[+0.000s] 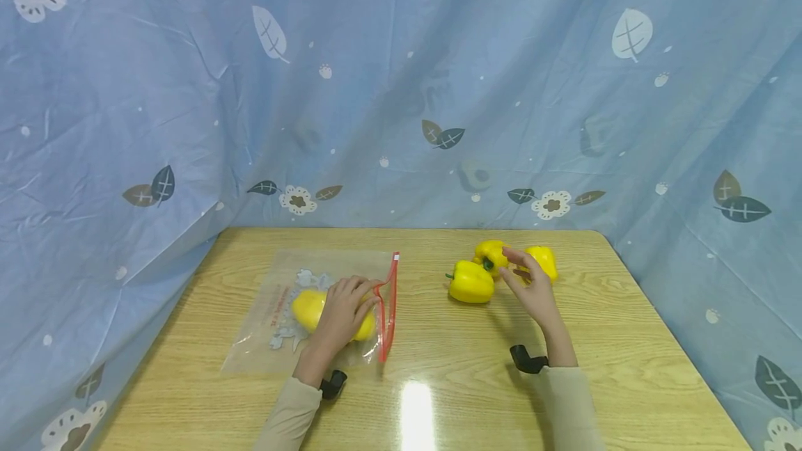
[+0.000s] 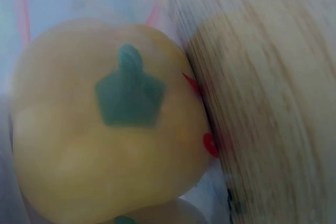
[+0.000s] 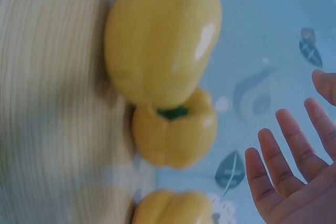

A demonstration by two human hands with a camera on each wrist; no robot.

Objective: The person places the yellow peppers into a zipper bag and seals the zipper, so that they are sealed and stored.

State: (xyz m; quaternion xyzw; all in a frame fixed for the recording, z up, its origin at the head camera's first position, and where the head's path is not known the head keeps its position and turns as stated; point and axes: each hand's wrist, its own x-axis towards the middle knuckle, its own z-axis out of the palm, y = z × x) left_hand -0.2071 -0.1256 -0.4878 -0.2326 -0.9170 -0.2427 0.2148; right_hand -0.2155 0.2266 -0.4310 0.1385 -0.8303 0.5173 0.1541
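Observation:
A clear zip bag with a red zipper edge lies flat at the left, with yellow peppers inside. My left hand lies over it, thumb and fingers pinching the upper lip at the mouth, which stands parted. The left wrist view shows a yellow pepper with a green stem through the plastic. My right hand is empty, fingers spread and slightly bent, near three loose yellow peppers. In the right wrist view, the same hand is beside the peppers, apart from them.
The wooden table has a bright reflection at its front. A blue patterned curtain hangs behind and along both sides. Black wrist-worn devices sit at both wrists.

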